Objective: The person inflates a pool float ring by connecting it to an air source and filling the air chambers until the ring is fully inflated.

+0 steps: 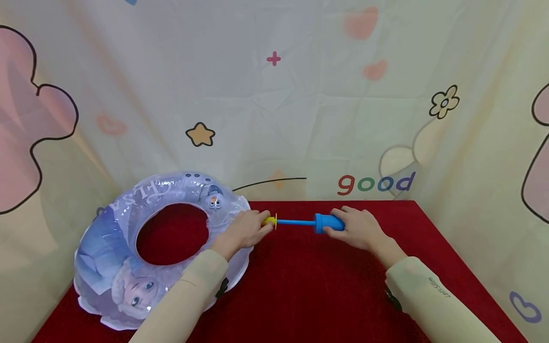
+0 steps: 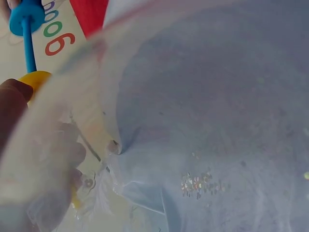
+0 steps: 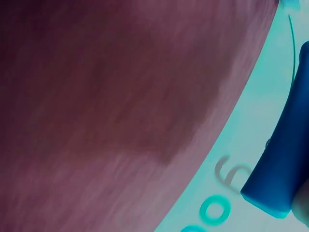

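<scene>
A small blue and yellow hand pump (image 1: 328, 222) lies level between my two hands in the head view, its thin blue rod (image 1: 296, 222) showing. My left hand (image 1: 249, 228) grips the yellow end (image 1: 270, 221) of the pump. Around the blue barrel curl the fingers of my right hand (image 1: 358, 226). An inflated swim ring (image 1: 98, 252), pale blue with cartoon figures, lies at the left, and my left forearm passes over its right side. Clear ring plastic fills most of the left wrist view, with the yellow disc (image 2: 36, 79) at its left. The right wrist view has the barrel (image 3: 282, 159) at its right edge.
Dark red cloth (image 1: 317, 286) covers the table. Behind and at both sides hangs a pale curtain (image 1: 274, 119) printed with hearts, a star, flowers and the word "good". The ring takes up the table's left part.
</scene>
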`<move>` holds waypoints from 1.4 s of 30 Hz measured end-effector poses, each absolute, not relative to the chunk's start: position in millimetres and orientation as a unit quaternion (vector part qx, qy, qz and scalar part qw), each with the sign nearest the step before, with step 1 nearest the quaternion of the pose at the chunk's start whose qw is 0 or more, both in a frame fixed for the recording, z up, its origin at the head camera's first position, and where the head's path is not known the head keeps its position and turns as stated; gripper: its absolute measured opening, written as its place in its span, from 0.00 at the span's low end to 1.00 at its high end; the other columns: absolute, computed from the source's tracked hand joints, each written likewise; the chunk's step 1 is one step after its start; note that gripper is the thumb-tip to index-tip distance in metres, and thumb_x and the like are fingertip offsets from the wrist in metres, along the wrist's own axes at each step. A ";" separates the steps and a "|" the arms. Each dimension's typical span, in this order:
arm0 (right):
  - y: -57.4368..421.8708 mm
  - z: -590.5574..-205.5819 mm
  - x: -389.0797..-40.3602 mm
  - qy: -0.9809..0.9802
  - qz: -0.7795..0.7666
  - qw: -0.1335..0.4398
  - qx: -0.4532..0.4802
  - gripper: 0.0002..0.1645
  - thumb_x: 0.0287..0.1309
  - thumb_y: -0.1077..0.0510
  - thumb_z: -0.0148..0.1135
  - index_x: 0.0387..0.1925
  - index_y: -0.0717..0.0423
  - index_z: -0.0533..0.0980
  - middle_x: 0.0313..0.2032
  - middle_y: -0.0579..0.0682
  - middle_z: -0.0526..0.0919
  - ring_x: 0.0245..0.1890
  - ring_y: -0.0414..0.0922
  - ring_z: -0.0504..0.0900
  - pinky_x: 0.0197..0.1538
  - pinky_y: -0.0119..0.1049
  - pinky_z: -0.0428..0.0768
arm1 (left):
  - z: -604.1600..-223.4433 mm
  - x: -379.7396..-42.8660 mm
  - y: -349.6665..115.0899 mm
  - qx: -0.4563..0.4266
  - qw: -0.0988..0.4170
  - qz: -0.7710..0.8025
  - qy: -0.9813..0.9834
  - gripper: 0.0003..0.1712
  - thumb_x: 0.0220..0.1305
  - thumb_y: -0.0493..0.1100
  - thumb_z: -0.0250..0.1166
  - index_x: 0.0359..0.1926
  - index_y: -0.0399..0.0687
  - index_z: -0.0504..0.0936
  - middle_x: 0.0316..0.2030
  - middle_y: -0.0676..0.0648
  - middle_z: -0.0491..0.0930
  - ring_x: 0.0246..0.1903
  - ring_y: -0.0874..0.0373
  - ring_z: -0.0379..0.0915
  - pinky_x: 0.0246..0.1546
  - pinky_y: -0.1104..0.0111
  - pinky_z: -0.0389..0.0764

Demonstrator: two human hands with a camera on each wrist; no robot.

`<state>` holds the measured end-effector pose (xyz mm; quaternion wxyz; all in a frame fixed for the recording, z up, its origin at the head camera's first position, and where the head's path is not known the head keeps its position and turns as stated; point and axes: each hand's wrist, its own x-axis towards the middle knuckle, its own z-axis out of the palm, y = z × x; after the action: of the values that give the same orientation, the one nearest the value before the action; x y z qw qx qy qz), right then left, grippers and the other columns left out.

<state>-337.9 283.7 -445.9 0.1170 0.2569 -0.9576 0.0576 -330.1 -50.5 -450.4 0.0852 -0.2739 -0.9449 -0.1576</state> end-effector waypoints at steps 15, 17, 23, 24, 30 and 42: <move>194.5 -439.0 -336.2 -0.961 0.041 0.117 0.249 0.36 0.61 0.29 0.56 0.58 0.48 0.78 0.42 0.51 0.81 0.38 0.46 0.79 0.38 0.43 0.77 | -445.9 -331.8 -43.0 -0.272 0.081 -0.174 -0.943 0.09 0.69 0.49 0.54 0.39 0.49 0.76 0.23 0.52 0.68 0.26 0.57 0.67 0.31 0.64 0.66; 198.5 -440.2 -335.4 -0.961 0.047 0.113 0.249 0.37 0.61 0.29 0.57 0.59 0.49 0.78 0.42 0.51 0.81 0.38 0.46 0.79 0.39 0.43 0.78 | -447.2 -332.3 -43.8 -0.271 0.076 -0.180 -0.942 0.09 0.69 0.48 0.54 0.39 0.50 0.76 0.23 0.52 0.67 0.25 0.57 0.67 0.30 0.65 0.66; 227.9 -445.8 -336.1 -0.956 0.056 0.125 0.260 0.35 0.60 0.31 0.60 0.58 0.50 0.79 0.41 0.50 0.82 0.35 0.45 0.79 0.38 0.41 0.79 | -450.7 -333.6 -47.0 -0.273 0.080 -0.184 -0.941 0.07 0.67 0.47 0.55 0.37 0.51 0.76 0.21 0.53 0.66 0.25 0.58 0.66 0.29 0.65 0.66; 234.8 -445.8 -336.4 -0.955 0.057 0.127 0.261 0.34 0.60 0.32 0.61 0.57 0.50 0.79 0.41 0.50 0.82 0.35 0.45 0.79 0.37 0.41 0.79 | -450.6 -333.8 -47.4 -0.273 0.080 -0.184 -0.941 0.07 0.67 0.47 0.55 0.37 0.51 0.76 0.21 0.53 0.66 0.24 0.58 0.66 0.29 0.65 0.65; 280.7 -437.0 -332.6 -0.959 0.042 0.127 0.251 0.37 0.60 0.32 0.62 0.60 0.54 0.79 0.44 0.55 0.83 0.37 0.48 0.81 0.39 0.44 0.80 | -442.3 -331.3 -47.4 -0.281 0.066 -0.205 -0.935 0.07 0.69 0.47 0.56 0.36 0.50 0.75 0.19 0.54 0.65 0.23 0.59 0.64 0.27 0.67 0.64; 317.5 -435.3 -316.9 -0.969 0.053 0.108 0.215 0.40 0.62 0.33 0.60 0.63 0.57 0.77 0.55 0.62 0.81 0.47 0.57 0.82 0.46 0.53 0.80 | -439.5 -328.9 -42.5 -0.281 0.055 -0.178 -0.941 0.07 0.68 0.47 0.55 0.36 0.50 0.75 0.20 0.53 0.65 0.23 0.58 0.64 0.29 0.65 0.65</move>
<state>-316.9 317.5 -435.3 0.1075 0.2154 -0.9691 0.0533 -328.9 -42.5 -439.5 0.0547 -0.2815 -0.9414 -0.1777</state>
